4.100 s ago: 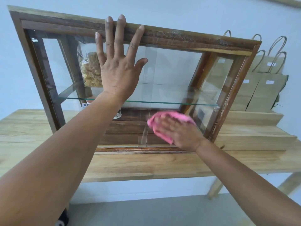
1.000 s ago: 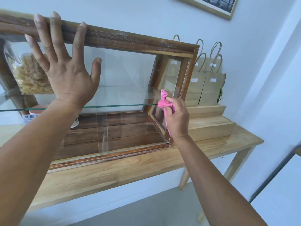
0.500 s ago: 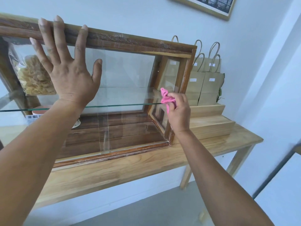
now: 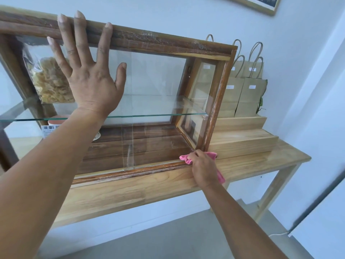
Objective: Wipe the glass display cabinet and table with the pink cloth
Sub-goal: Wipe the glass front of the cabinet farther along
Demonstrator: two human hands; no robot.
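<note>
Pink cloth [image 4: 212, 155] is bunched under the right hand [image 4: 203, 168], pressed on the table [image 4: 261, 161] at the near right corner of the glass display cabinet [image 4: 168, 43] — right where the cabinet's base rail meets the tabletop. Fingers are curled over the cloth, gripping it, with a corner poking out left and a tail trailing out by the wrist. Left hand [image 4: 89, 71] lies flat on the front glass, fingers spread wide, tips hooked on the top rail; my read is that it braces the cabinet so wiping pressure doesn't shift it. Behind the glass on the left sits a bag of snacks [image 4: 50, 83]; paper bags [image 4: 246, 90] stand to the far right on wooden steps. Versus half a second ago: the cloth was up at mid-height on the right corner post — now it's down at table level. Left hand is unchanged.
</note>
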